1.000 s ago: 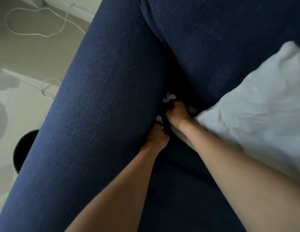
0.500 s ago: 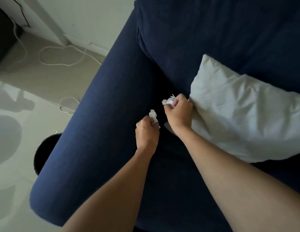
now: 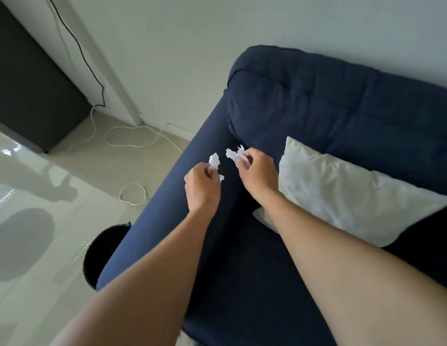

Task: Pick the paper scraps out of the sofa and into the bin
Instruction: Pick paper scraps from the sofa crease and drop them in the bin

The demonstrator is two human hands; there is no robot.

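Both hands are hovering over the blue sofa [image 3: 279, 258] near the middle of the frame, each one pinching crumpled white paper. The left hand [image 3: 202, 188] is gripping a small scrap [image 3: 214, 161] between its curled fingertips, with a second little bit of paper poking out at the right side of its fist. The right hand [image 3: 258, 171] is closing thumb and fingers on a larger, ragged scrap [image 3: 234, 153] that is sticking out toward the upper left of the frame. The two scraps are hanging just beside each other, apart, above the sofa arm [image 3: 152, 221], and neither is touching the fabric. A white pillow [image 3: 342, 193] is lying to the right of the right wrist, on the seat against the back cushion. What matters for the coming move is where the bin [image 3: 100, 250] sits: it is showing as a dark round shape at the lower left of the frame, on the floor on the far side of the sofa arm, partly hidden behind it. So it lies down and to the left of both hands, and the left hand is the nearer one. Judging from this, the scraps are out of the sofa and the carrying is the step in hand; both hands will probably need to cross over the arm before letting go, or the light paper could drift onto the glossy floor [image 3: 42, 245]. Whether more scraps are remaining in the gap beside the pillow cannot be told from here.
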